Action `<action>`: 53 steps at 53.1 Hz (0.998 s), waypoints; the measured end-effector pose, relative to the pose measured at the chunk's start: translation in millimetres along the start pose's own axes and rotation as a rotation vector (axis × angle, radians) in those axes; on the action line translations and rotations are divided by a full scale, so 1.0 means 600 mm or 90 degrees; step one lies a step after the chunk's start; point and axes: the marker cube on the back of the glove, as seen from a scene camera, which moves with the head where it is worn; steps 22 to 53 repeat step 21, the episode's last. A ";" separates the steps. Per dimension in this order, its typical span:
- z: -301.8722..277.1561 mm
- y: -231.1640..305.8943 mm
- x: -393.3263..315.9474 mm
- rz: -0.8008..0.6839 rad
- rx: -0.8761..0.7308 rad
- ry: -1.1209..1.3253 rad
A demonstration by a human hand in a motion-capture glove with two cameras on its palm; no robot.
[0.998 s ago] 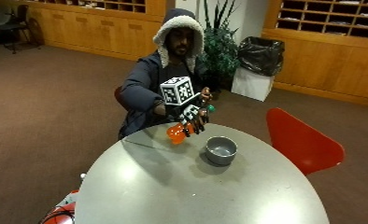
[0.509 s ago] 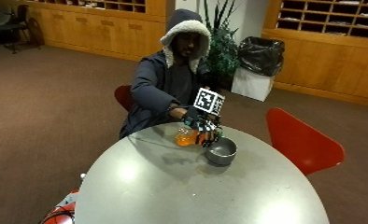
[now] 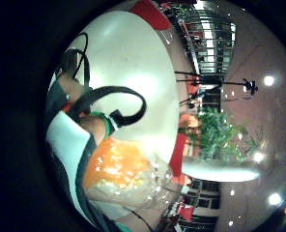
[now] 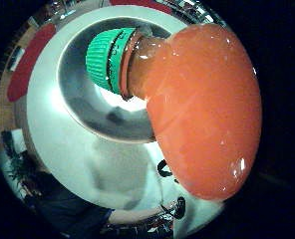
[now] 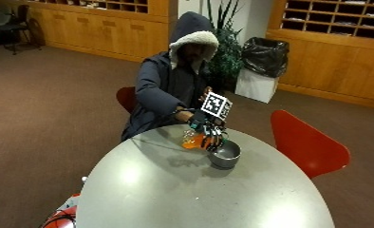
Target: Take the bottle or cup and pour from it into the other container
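Now the right hand (image 5: 207, 133) has tipped the bottle (image 5: 191, 140); fingers clamped around it, capped mouth over the bowl (image 5: 225, 154), so pouring seems near.

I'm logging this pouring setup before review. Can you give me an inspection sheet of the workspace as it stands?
Surface: round grey table, bare where visible.
Job's things: orange bottle with green cap on, tilted, neck over the metal bowl; bowl looks empty.
Clutter: nothing seen on the table.
Grippers: gloved right hand grips the bottle; its fingers wrap it.
Cables: red object with cables by the table's edge.
Surroundings: red chair, plant, black-bagged bin, wooden shelving.
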 end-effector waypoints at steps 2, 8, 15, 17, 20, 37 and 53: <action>-0.001 0.003 -0.001 -0.005 0.002 0.002; -0.004 0.007 0.006 -0.003 0.012 0.017; -0.009 0.010 0.017 -0.008 0.018 -0.002; -0.012 0.013 0.017 -0.004 0.020 -0.011; -0.015 0.021 0.013 -0.011 0.026 -0.025; -0.016 0.022 0.012 -0.014 0.027 -0.027; -0.016 0.022 0.012 -0.014 0.027 -0.027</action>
